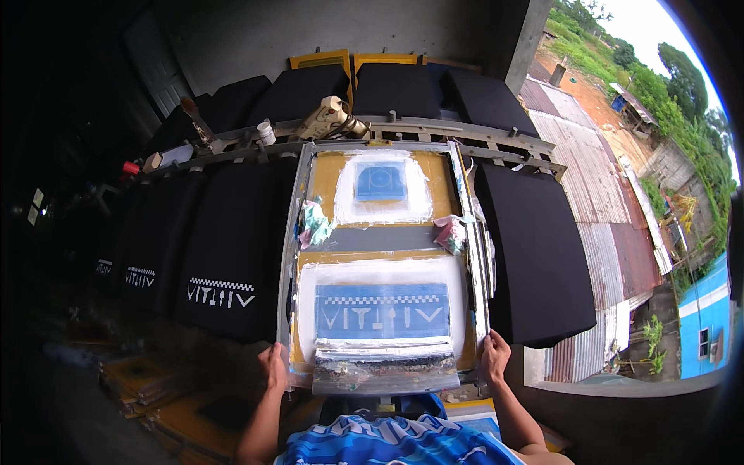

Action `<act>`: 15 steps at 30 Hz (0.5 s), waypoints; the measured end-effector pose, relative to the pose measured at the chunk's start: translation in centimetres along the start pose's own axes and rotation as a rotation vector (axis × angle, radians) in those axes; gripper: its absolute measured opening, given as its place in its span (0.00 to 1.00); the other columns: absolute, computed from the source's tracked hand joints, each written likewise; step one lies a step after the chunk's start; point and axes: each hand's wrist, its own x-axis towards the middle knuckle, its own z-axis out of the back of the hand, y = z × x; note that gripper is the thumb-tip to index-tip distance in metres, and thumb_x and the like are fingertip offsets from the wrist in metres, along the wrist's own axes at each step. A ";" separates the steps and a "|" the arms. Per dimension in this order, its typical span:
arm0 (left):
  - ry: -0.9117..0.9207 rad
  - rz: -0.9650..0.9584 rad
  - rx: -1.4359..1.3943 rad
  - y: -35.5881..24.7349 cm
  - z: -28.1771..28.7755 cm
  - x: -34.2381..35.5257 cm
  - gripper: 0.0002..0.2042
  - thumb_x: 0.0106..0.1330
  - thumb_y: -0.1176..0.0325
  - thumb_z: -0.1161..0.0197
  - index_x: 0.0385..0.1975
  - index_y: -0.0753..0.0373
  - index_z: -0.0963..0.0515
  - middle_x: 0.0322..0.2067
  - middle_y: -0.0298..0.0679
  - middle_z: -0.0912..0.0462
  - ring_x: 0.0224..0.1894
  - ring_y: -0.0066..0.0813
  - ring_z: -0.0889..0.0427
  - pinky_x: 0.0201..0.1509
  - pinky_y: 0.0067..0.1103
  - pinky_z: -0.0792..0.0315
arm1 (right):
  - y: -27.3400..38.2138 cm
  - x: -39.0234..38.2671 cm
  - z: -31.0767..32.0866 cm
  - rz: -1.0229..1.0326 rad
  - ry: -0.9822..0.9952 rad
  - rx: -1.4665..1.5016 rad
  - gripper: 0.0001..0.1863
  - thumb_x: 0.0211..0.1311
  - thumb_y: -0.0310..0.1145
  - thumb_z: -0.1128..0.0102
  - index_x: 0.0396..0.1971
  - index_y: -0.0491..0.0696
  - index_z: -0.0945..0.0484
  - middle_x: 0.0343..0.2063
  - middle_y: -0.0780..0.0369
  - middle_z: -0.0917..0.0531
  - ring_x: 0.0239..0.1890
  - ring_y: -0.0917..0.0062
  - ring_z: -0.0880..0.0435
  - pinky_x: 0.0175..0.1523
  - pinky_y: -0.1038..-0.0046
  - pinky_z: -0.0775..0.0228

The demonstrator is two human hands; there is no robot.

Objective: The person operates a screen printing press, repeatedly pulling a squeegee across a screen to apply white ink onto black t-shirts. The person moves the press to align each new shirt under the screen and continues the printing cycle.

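Observation:
A large screen-printing frame (291,263) lies before me with its metal rails running away from my body. My left hand (273,366) is closed around its near left corner, and my right hand (496,356) grips the near right one. White ink surrounds a wide blue stencil (382,319) and a smaller blue stencil (380,180) farther up. Across the near end of the mesh lies a squeegee (387,373) with an ink-smeared blade; neither hand touches it. Crumpled rags (316,223) sit at both side rails. Whatever is under the frame is hidden.
Black fabric covers the boards on both sides, including the right board (535,256) and the printed left board (232,248). Behind the frame, a beige heat gun (329,120) and a white cup (266,133) rest along a metal rail (465,133). A wall opening drops away at right.

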 end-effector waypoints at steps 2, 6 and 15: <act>-0.027 -0.009 0.015 -0.1 -0.3 -0.1 0.19 0.72 0.65 0.41 0.19 0.71 0.26 0.17 0.32 0.29 0.25 0.19 0.34 0.29 0.28 0.39 | -0.2 -0.2 0.0 -0.009 -0.004 0.003 0.16 0.71 0.29 0.44 0.53 0.38 0.17 0.21 0.70 0.23 0.22 0.89 0.29 0.27 0.82 0.37; 0.004 0.010 -0.010 -0.1 0.8 0.8 0.17 0.71 0.64 0.40 0.22 0.72 0.22 0.19 0.33 0.24 0.26 0.20 0.30 0.32 0.26 0.35 | 0.4 -2.4 -1.1 -0.032 0.002 -0.009 0.17 0.71 0.30 0.44 0.53 0.38 0.17 0.21 0.71 0.24 0.22 0.89 0.30 0.28 0.83 0.38; 0.039 0.057 0.000 0.3 6.3 3.5 0.17 0.69 0.63 0.39 0.25 0.73 0.18 0.22 0.38 0.17 0.29 0.24 0.23 0.36 0.28 0.30 | 4.6 -7.6 -4.2 -0.077 -0.032 -0.006 0.16 0.71 0.30 0.43 0.52 0.37 0.16 0.22 0.69 0.22 0.23 0.88 0.29 0.29 0.81 0.36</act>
